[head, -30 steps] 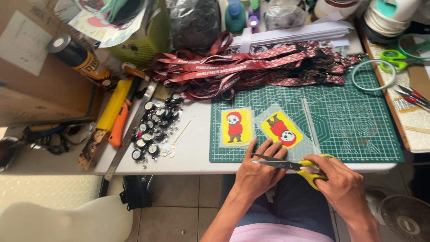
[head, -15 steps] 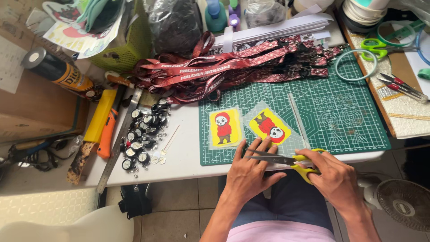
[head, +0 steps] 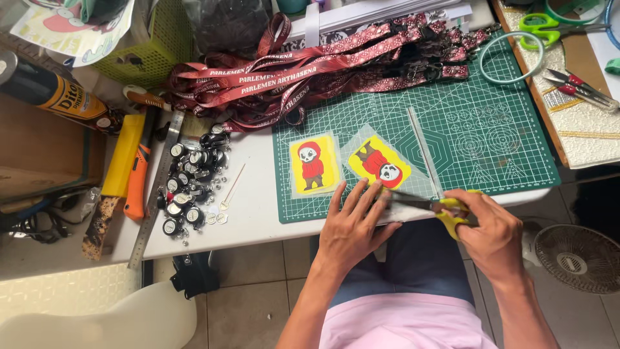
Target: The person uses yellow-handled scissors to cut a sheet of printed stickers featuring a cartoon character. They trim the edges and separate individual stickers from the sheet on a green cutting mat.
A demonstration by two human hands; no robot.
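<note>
At the near edge of the white surface, both hands work over the front rim of the green cutting mat. The right hand is closed around the yellow handles of a pair of scissors, whose blades point left toward the left hand. That left hand lies with fingers spread, its fingertips pressing down a clear laminated sheet at the mat's edge, just beside the blade tips; whether the blades are cutting the sheet cannot be told.

Just beyond the left fingertips lies a tilted yellow sticker with a red hooded figure, inside clear laminate. A second, upright yellow sticker lies to its left, near the mat's left edge. A clear strip lies just right of the tilted sticker.

Farther back, a heap of dark red lanyards spreads across the mat's far side. Left of the mat sit a pile of small black and silver badge reels, a steel ruler and an orange utility knife.
</note>
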